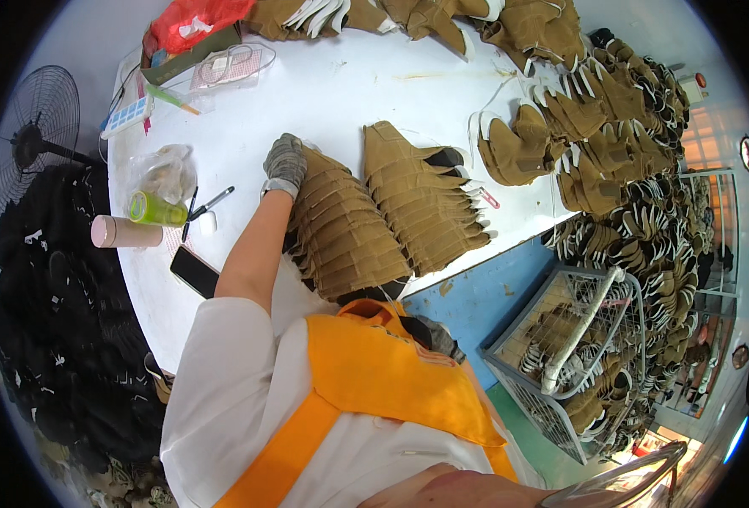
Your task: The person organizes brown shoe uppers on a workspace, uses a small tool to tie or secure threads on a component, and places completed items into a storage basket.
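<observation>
Touching the far end of the left row of brown pieces (346, 229) on the tabletop (425, 93) with the left hand (285, 162); cannot tell its grip, nor that of the right hand (442, 337) by the apron (391, 381).

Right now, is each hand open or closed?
Left hand: touching the left brown stack; grip unclear.
Right hand: partly behind the apron; grip unclear.
</observation>
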Demonstrator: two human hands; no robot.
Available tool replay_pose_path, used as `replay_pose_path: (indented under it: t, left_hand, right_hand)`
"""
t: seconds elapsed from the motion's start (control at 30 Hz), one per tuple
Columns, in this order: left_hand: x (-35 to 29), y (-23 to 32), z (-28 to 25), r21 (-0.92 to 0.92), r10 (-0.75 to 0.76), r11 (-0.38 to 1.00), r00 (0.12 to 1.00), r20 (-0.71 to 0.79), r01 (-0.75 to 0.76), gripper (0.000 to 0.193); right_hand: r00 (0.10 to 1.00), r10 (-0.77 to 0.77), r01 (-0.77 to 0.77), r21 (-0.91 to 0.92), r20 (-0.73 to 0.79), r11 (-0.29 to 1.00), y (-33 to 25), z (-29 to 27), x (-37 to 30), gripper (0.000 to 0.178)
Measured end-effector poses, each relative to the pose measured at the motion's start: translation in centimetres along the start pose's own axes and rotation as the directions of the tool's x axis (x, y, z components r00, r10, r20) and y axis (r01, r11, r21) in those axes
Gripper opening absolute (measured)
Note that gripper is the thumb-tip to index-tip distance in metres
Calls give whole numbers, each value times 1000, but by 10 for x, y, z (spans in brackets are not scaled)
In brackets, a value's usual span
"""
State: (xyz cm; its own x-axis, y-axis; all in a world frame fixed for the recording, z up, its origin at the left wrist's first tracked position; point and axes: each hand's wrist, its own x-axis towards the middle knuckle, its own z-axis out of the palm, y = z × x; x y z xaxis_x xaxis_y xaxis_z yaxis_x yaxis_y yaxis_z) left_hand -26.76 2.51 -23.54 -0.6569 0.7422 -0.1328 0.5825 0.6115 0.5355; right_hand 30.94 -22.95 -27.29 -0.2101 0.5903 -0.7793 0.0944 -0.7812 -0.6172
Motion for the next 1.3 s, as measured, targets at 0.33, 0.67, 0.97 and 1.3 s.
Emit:
replay_pose_path:
  t: [0.33, 0.67, 0.97, 1.3]
  left_hand:
    - [-5, 3, -2, 137, -174, 978, 976, 129, 157, 27]
    - [-2, -16, 7, 120, -16, 993, 978, 207, -9, 29]
    - [-6, -5, -17, 417, -12, 902, 962, 272, -107, 30]
    - [7, -56, 28, -34, 90, 995, 996, -9, -90, 30]
  right_hand:
    - [999, 30, -34, 150, 27, 988, 6, -14, -9, 38]
    - [962, 144, -211, 302, 231, 929, -25, -2, 29, 34]
    - [976, 96, -184, 512, 194, 839, -59, 1, -64, 17]
    - [958, 247, -261, -86, -149, 961, -60, -143, -227, 38]
